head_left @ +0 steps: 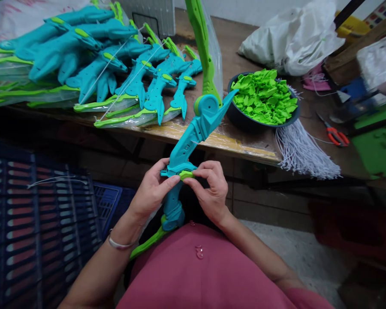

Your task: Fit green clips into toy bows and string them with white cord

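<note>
A teal and green toy bow (188, 133) stands upright in front of me, its lower green limb beside my body. My left hand (152, 189) is closed around the middle of the bow, with the thumb against a small green plastic piece (186, 175). From the other side, my right hand (210, 186) pinches that piece between thumb and fingertips, at the bow's grip. Whether the piece is seated in the bow I cannot tell. A dark bowl (263, 120) full of similar green pieces (263, 96) stands on the table behind.
Several teal and green bows (83, 47) lie piled on the table's left (212, 150). White strings (305, 150) hang over its front edge near orange-handled scissors (336, 136). A white bag (289, 38) sits at the back right. Blue plastic crates (54, 223) stand at my left.
</note>
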A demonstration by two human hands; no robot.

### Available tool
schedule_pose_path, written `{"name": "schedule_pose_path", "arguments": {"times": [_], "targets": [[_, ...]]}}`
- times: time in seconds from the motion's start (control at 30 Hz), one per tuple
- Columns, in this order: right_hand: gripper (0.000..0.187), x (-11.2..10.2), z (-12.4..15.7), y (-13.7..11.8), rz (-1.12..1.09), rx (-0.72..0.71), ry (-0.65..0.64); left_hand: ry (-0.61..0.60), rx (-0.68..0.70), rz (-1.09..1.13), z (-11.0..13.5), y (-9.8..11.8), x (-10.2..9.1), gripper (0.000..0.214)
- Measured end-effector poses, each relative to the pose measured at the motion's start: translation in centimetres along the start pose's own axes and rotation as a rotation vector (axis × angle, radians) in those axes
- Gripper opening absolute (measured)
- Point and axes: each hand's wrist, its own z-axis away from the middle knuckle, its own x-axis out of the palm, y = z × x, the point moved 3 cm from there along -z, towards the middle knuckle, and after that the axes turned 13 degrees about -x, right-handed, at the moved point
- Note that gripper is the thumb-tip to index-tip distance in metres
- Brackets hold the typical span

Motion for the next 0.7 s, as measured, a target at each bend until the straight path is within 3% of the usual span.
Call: {"name": "schedule_pose_path", "arguments": {"times": [0.17,0.23,0.33,0.43,0.57,0.7], "targets": [[0.015,-0.2,-1.0,0.2,-0.1,0.141,-0.102,0.091,0.014,-0.079,0.4,0.3,0.6,0.047],[0.031,-0.4,-1.6,1.2,-0.216,0.279,-0.148,0.137,0.032,-0.124,0.7,0.5,0.8,0.041],[0.059,-0.2,-2.0,2.8,-0.511,0.542,-0.359,0.176,0.062,-0.188,1.3,0.8,1.2,0.035],[0.062,0.2,-2.1,3.6,-0.714,0.697,-0.541,0.26,0.107,-0.297,1.8,1.1,1.8,0.032],[0.057,0.3,-2.3,3.7,-0.679,0.684,-0.554,0.394,0.199,-0.443,2.3,1.3,2.4,0.022],[0.05,0.3,-2.3,3.7,-0.546,0.568,-0.593,0.43,0.271,-0.531,2.4,0.9,2.1,0.016]]}}
